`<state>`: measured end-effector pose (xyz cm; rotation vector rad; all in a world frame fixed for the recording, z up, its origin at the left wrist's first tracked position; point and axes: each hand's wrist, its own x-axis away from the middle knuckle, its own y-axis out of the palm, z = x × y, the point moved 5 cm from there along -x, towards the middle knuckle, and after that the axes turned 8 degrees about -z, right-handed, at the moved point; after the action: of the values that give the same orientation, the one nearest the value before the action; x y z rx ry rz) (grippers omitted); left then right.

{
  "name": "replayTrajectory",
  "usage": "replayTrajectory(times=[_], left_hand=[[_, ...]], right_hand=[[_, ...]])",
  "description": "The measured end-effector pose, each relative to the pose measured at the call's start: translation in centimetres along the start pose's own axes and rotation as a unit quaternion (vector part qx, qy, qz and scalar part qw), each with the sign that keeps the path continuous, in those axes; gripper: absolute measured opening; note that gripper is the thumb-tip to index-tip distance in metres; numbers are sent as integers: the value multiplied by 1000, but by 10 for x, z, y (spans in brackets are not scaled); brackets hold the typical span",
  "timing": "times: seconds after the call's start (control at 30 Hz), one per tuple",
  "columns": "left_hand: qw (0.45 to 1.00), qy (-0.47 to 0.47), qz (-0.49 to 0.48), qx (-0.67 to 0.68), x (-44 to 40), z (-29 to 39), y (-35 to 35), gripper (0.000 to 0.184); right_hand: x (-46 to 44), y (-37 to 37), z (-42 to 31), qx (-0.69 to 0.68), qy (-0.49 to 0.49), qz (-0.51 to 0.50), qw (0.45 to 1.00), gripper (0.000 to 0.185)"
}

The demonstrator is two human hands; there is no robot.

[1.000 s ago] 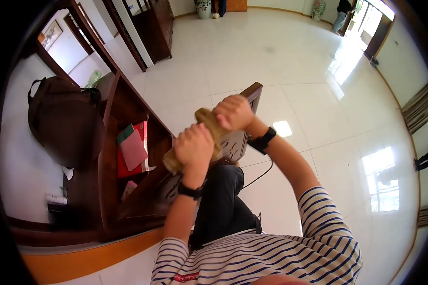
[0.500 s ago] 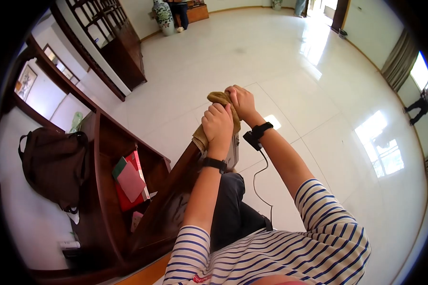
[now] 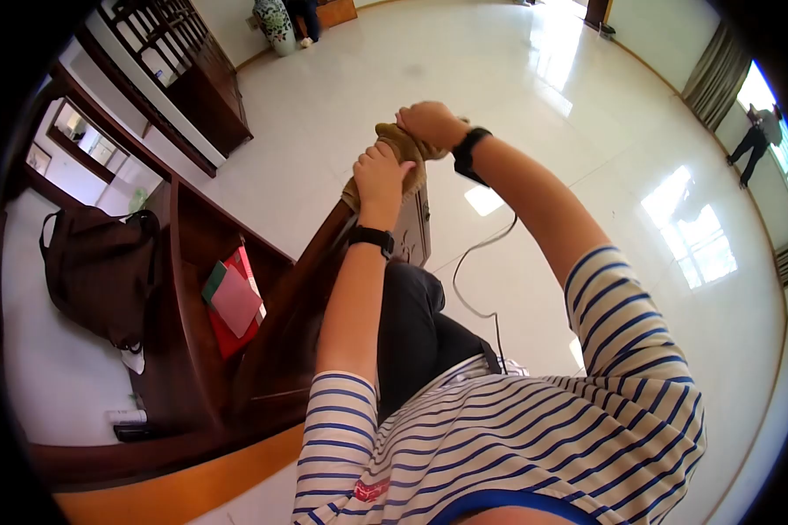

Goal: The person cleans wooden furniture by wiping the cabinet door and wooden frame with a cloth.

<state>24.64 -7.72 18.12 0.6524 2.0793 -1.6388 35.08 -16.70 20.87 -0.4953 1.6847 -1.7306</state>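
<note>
A brownish-yellow cloth is bunched over the far end of a dark wooden panel, which has a carved face on its right side. My left hand is closed on the cloth, its thumb along the right side. Just beyond it my right hand is bent over the cloth and grips its far right part; some of its fingers are hidden. Each wrist has a black band, and a dark cable hangs below my right forearm.
Left of the panel, an open wooden compartment holds a red folder and a pink booklet. A brown bag rests beside it. Glossy floor tiles stretch ahead; a person stands far right, near a window.
My right hand has turned at the wrist and its elbow has swung outward, drawing the cloth to the right. Both hands appear higher in view, and the camera has shifted.
</note>
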Motion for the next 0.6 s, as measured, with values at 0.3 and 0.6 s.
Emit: replayTrajectory(times=[0.3, 0.6], left_hand=[[999, -19, -22, 19, 48, -41, -23, 36], [1000, -30, -2, -5, 53, -39, -22, 42]], right_hand=[[-16, 0, -21, 181, 19, -17, 983, 18], [-3, 4, 21, -68, 27, 47, 996, 28]])
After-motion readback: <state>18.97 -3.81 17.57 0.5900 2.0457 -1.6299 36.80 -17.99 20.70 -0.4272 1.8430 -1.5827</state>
